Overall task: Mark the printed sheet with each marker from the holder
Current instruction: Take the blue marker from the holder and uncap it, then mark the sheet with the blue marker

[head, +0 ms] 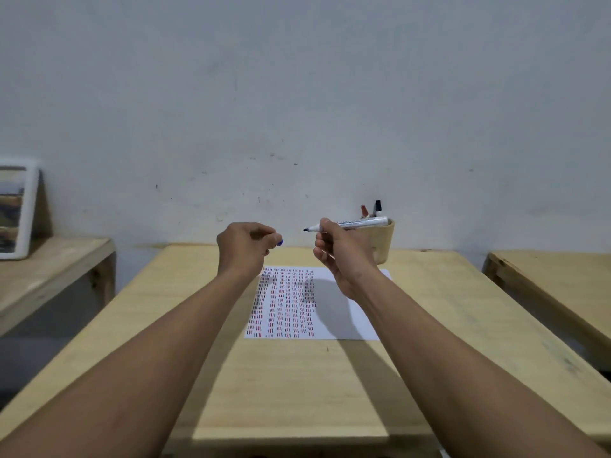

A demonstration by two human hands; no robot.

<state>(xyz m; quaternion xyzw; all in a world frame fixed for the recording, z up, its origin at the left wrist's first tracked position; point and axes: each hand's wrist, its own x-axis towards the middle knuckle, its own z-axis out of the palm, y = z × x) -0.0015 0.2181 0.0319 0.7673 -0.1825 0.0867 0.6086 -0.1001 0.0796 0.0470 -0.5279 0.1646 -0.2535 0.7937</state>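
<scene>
White printed sheet [334, 312] lay flat on the pale wood counter [297, 391], rows of red and dark dashes already covering its left and middle, right margin bare. Above its far edge, uncapped marker [357, 223] held level in the right hand [340, 256], fingers [325, 226] clenched round the barrel near the dark tip, tip aimed left toward the left hand [244, 247]. Left hand closed too, fingers pinching what looked like the blue cap [280, 242], only a sliver of it showing. Both hands raised clear of the paper, a small gap between tip and cap.

Step in hand judged to be the start of marking with this pen: best done by lowering the tip onto an unmarked printed row, stroke kept short and light, cap kept in the left hand for closing, perhaps with that hand's heel steadying the sheet against sliding.

Holder [385, 246], a light wooden cup, stood just beyond the sheet's far right corner, partly hidden behind the right hand; two markers upright in it, a red-capped one [364, 210] and a black-capped one [378, 208]. Framed picture [15, 209] leaning on the side bench at far left
</scene>
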